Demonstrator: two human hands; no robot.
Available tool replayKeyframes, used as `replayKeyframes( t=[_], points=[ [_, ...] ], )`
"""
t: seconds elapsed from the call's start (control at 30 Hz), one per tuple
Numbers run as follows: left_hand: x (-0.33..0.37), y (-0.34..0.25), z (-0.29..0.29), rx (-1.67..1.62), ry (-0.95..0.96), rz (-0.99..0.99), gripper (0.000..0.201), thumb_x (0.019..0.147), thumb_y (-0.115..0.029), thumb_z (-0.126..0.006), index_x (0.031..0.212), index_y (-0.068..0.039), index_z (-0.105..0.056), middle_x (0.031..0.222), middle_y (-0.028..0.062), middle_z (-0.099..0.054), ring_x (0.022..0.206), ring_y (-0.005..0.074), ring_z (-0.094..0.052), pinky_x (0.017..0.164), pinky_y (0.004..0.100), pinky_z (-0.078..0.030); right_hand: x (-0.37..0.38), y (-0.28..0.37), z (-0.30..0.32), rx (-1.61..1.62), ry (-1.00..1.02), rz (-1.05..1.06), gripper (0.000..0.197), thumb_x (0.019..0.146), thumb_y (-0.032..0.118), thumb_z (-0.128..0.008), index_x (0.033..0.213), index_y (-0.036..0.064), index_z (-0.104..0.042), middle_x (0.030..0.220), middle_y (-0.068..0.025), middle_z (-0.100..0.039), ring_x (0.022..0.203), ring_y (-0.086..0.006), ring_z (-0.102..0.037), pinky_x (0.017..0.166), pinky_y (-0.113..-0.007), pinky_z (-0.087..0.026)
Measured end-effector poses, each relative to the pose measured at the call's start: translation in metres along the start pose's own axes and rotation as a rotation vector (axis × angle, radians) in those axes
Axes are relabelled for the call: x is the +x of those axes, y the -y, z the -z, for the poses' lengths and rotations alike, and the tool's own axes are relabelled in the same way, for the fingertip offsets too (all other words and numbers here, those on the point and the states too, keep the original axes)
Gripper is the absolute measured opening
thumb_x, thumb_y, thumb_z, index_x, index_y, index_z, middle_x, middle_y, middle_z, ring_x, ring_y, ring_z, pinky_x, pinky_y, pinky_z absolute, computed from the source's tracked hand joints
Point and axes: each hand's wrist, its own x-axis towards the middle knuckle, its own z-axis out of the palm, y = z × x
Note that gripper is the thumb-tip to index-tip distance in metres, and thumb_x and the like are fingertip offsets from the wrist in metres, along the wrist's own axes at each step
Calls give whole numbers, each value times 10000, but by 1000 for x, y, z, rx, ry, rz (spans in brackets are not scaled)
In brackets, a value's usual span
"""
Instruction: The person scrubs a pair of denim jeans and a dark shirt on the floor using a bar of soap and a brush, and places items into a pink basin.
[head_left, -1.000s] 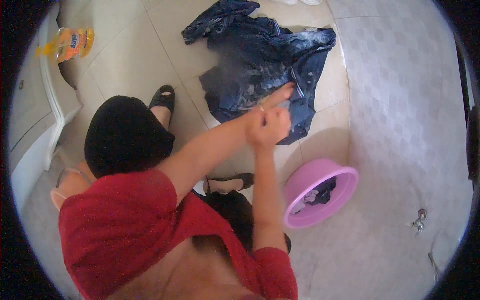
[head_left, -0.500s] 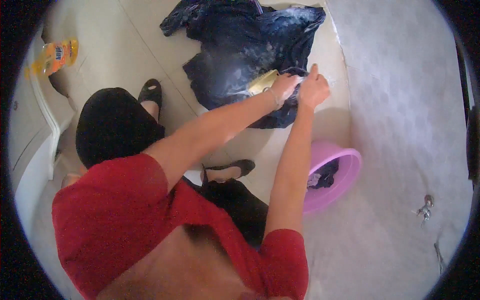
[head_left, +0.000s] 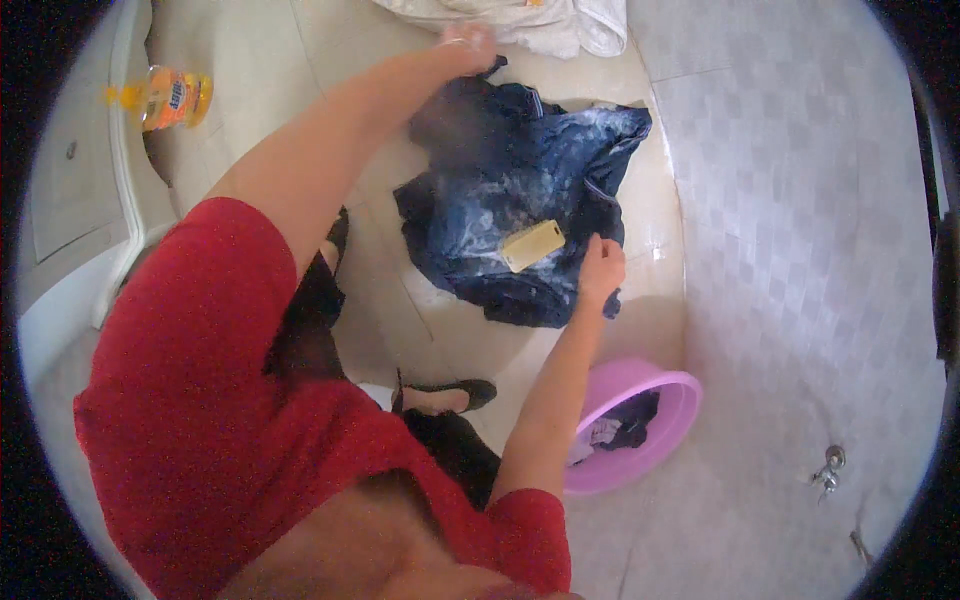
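A dark blue garment (head_left: 480, 225), wet and streaked with whitish suds, is spread on the tiled floor. On it lies a pale yellow, block-shaped scrubbing brush (head_left: 535, 246), with a hole at one end; its underside is hidden. My right hand (head_left: 602, 270) is closed on the garment's right edge, beside the brush. Reaching over the garment's far left end, my left hand (head_left: 468, 45) is smeared by motion, and its grip does not show clearly.
White cloth (head_left: 585, 28) lies beyond the garment. A pink basin (head_left: 680, 405) holding dark and pale cloth stands at right, beside the grey tiled wall (head_left: 770, 230) with its metal tap (head_left: 830, 468). An orange-yellow bottle (head_left: 175, 98) is near the white cabinet (head_left: 75, 190) at left.
My left hand has left the garment's right side for its far left end. The garment and brush appear lower in view, with white cloth now showing beyond. My right hand stays on the right edge.
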Motion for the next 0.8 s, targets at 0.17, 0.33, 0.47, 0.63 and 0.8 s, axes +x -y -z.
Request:
replayKeyframes(
  t=[0.17,0.33,0.47,0.63,0.8],
  points=[
    [-7,35,-22,-163,123,260,362,738,-303,-600,1012,-66,-609,1042,119,-607,1000,291,-564,815,430,-453,3,44,-26,345,84,-71,217,766,224,-619,765,8,-606,761,-131,-593,674,-240,-548,653,-337,-436],
    [-8,34,-29,-440,299,-161,446,710,-296,-630,1090,-70,-577,1046,131,-601,984,300,-561,855,379,-431,6,91,-34,644,277,-188,243,805,243,-601,810,1,-626,802,-69,-618,691,-185,-541,661,-303,-437],
    [-29,-18,20,-1297,778,-377,453,725,-237,-636,1139,-71,-555,1080,50,-583,1018,176,-511,885,321,-392,21,112,-16,1221,201,-369,483,863,368,-518,1177,2,-502,1146,-89,-537,1021,-184,-499,882,-330,-369],
    [-90,-106,92,-1517,728,-556,344,790,-244,-636,1066,-47,-576,982,18,-601,895,111,-540,803,242,-405,29,115,29,1577,108,-210,521,863,365,-527,1243,26,-419,1082,-27,-508,937,-112,-469,830,-284,-386],
    [-134,-157,87,-1821,744,-346,233,806,-241,-624,948,-57,-611,883,0,-608,826,103,-553,769,240,-433,9,110,87,1489,-268,-82,165,839,23,-514,1003,9,-511,877,-61,-579,792,-126,-531,736,-268,-430]
  ],
)
